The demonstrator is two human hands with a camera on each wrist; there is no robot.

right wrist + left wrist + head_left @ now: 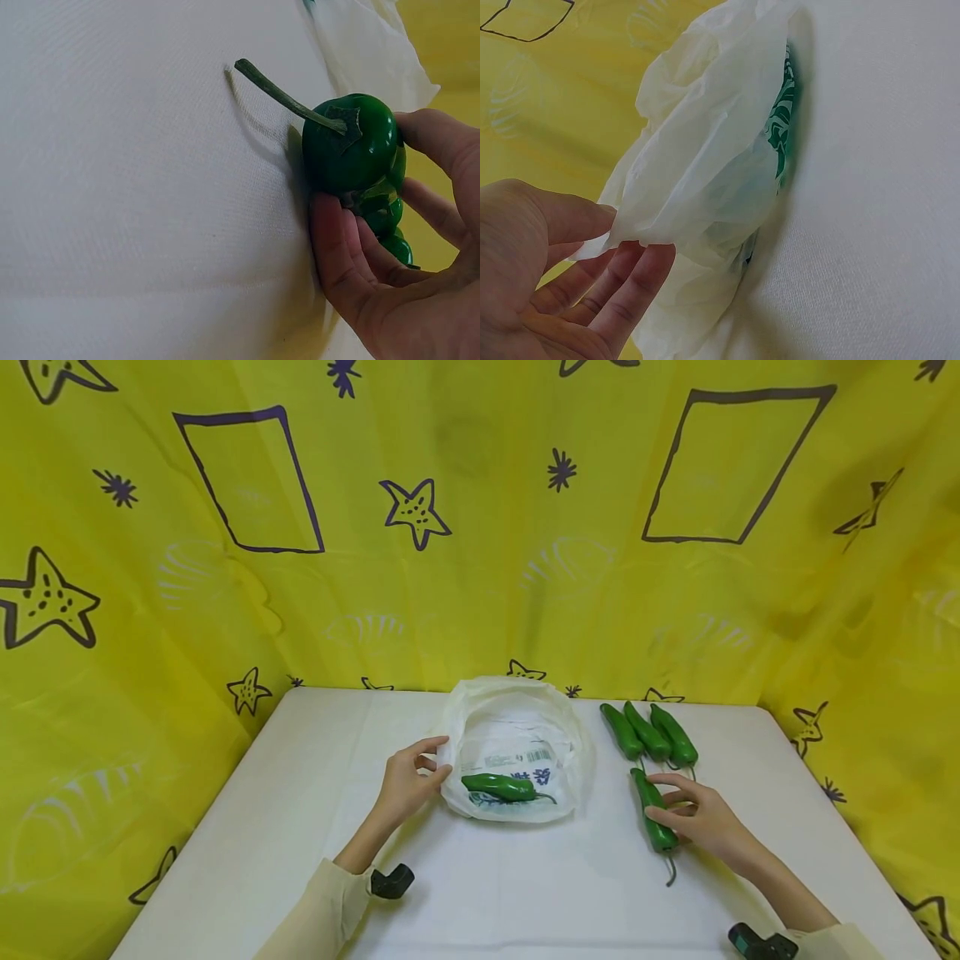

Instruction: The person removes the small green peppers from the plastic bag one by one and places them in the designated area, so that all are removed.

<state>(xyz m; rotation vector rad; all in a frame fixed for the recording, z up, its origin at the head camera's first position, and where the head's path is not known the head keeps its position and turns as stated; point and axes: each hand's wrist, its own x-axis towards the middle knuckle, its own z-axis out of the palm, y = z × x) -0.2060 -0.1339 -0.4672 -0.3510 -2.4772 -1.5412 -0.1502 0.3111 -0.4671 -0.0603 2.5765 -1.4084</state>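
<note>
A translucent white plastic bag [573,722] stands on the table with its mouth rolled wide. Inside, on the printed bottom, lies one long green pepper [498,787]. At the bag's left side my left hand [407,785] pinches the rim between thumb and fingers, as the left wrist view shows close up. My right hand [705,818] holds another green pepper [648,797] to the right of the bag, thumb on one side and fingers on the other. Its curved stem [289,97] points toward me. Beyond it, three more green peppers [647,733] lie side by side.
White cloth covers the table [322,760]. A yellow curtain [480,593] with drawn stars and frames closes off the back and both sides. Dark wrist cameras [392,882] sit at my cuffs.
</note>
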